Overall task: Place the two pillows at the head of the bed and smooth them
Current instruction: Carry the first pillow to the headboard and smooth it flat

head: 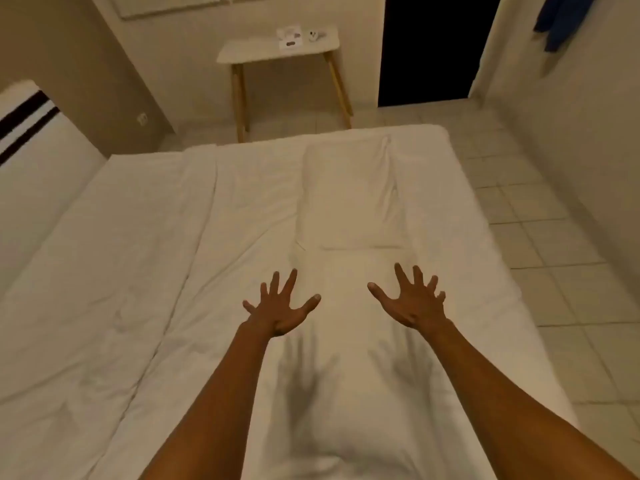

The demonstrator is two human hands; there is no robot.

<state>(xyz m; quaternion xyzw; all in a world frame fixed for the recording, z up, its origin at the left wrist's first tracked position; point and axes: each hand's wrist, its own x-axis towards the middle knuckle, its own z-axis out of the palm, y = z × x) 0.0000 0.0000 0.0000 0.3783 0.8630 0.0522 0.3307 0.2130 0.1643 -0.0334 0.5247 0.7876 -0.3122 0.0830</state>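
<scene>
Head view looks down on a white bed (145,271) with a rumpled duvet, a seam running along its length. Two white pillows lie end to end along the bed's right side: the far pillow (349,195) near the top edge, the near pillow (349,358) right below it, the two touching. Both bare arms reach out over the near pillow. The left hand (280,306) and right hand (412,303) have fingers spread wide, palms down, holding nothing; their shadows fall on the pillow beneath. Beyond the bed stands a small white table (277,51) with wooden legs against a beige wall. Pale floor tiles (540,237) run along the right, and a dark doorway (429,46) opens beyond them.
</scene>
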